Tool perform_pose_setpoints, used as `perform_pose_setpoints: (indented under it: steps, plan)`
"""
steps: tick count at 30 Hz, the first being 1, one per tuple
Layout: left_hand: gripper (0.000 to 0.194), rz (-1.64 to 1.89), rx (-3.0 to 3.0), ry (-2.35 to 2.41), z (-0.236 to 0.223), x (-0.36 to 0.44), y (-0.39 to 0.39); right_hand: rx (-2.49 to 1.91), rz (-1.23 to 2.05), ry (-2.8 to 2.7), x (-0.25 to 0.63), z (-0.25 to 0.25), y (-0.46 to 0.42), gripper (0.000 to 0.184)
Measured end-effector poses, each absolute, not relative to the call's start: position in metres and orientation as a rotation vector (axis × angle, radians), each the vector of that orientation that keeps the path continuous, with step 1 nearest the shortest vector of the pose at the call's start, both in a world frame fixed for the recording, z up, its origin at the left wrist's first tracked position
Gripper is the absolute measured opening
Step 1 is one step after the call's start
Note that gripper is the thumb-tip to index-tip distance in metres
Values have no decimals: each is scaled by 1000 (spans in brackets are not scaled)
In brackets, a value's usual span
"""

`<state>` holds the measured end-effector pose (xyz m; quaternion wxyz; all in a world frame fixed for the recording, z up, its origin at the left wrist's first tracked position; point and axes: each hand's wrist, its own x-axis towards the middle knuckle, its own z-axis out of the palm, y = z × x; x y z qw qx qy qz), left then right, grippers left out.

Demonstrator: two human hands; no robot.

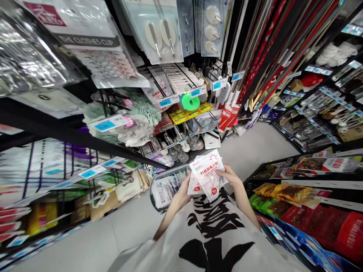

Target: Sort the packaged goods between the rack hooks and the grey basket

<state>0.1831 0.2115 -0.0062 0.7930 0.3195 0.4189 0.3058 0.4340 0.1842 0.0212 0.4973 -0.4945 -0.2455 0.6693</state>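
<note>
Both my hands hold a small stack of white plastic packets (206,173) with red print, close in front of my chest. My left hand (183,192) grips the stack's lower left edge, fingers closed behind it. My right hand (228,176) pinches the right side of the top packet, thumb on its face. The packets fan out slightly, with red round stickers near their lower corners. Below them is my white shirt (210,234) with black brush-stroke print.
A clear bin of packaged goods (166,187) sits just left of my hands. Pegboard shelves with hooks, sponges and blue price tags (167,101) rise ahead and left. A low shelf of snack bags (297,196) stands to the right. Grey floor (255,145) runs between.
</note>
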Motion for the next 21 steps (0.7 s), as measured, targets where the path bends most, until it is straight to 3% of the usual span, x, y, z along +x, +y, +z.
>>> perform_pose_setpoints:
  steps: [5, 10, 21]
  plan:
    - [64, 539, 674, 853, -1, 186, 225, -1196, 1601, -502, 435, 14, 176, 38]
    - [58, 691, 707, 922, 12, 182, 229, -1153, 1328, -154, 447, -6, 164, 50]
    - [54, 737, 716, 912, 28, 185, 235, -1143, 1174, -97, 469, -29, 143, 42]
